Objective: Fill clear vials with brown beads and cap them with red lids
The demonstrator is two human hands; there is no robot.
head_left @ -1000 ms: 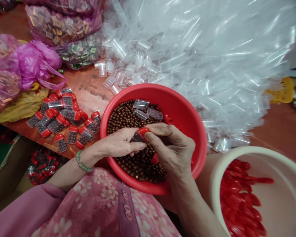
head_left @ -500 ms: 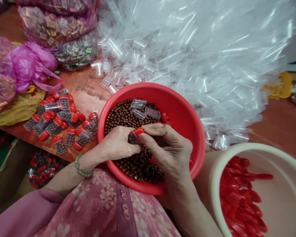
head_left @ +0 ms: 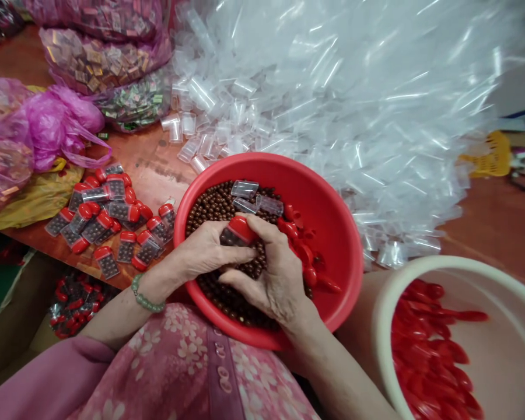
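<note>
Over the red basin [head_left: 339, 216], my left hand [head_left: 201, 251] grips a small clear container [head_left: 238, 231] with a red cap, filled with dark brown balls. The fingers of my right hand [head_left: 275, 277] touch the capped end, while its thumb stands apart lower down, so that hand is open. Beneath both hands lie many loose brown balls [head_left: 210, 204]. A few clear empty tubes [head_left: 270, 205] rest on top of them. Red caps and small red scoop-like pieces [head_left: 304, 251] lie along the basin's right side.
Filled red-capped containers [head_left: 100, 224] are piled left of the basin, with more in a box [head_left: 74, 303] below. A large heap of clear tubes [head_left: 332, 105] spreads behind. A white bucket [head_left: 385, 309] of red pieces stands right. Pink bags [head_left: 61, 122] sit at far left.
My right thumb has come off the container's red cap and moved down and left, away from the fingers. Red pieces in the basin's right side are now uncovered.
</note>
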